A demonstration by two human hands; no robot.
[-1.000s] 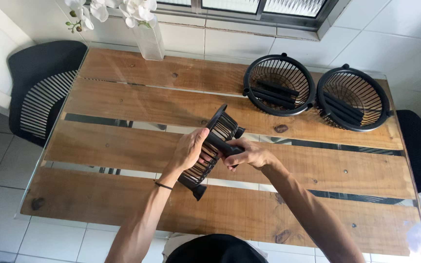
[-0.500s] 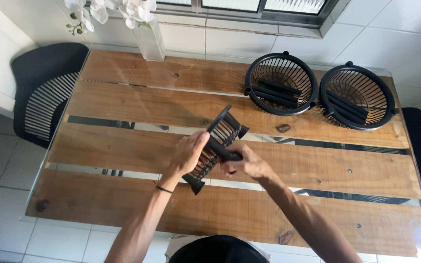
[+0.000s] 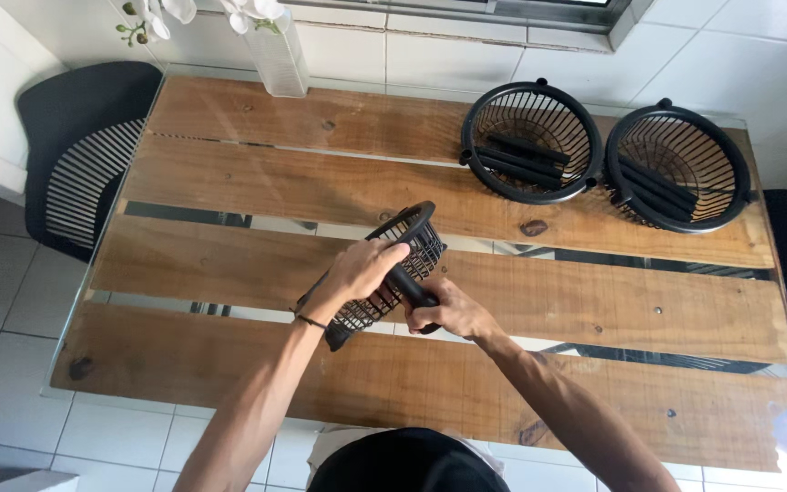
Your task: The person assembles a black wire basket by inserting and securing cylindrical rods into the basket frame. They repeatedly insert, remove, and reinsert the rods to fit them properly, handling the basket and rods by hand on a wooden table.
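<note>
Head view: a black wire basket, tipped on its side, is held above the middle of the wooden table, the left hand closed over its wall, the right hand clenched round a black rod pressed against it. Fitting seems only begun. Two more black baskets, rods lying inside, are seen near the far right corner; a glass vase stands at the far edge, dark chairs flank the sides, pale tiles lie below
</note>
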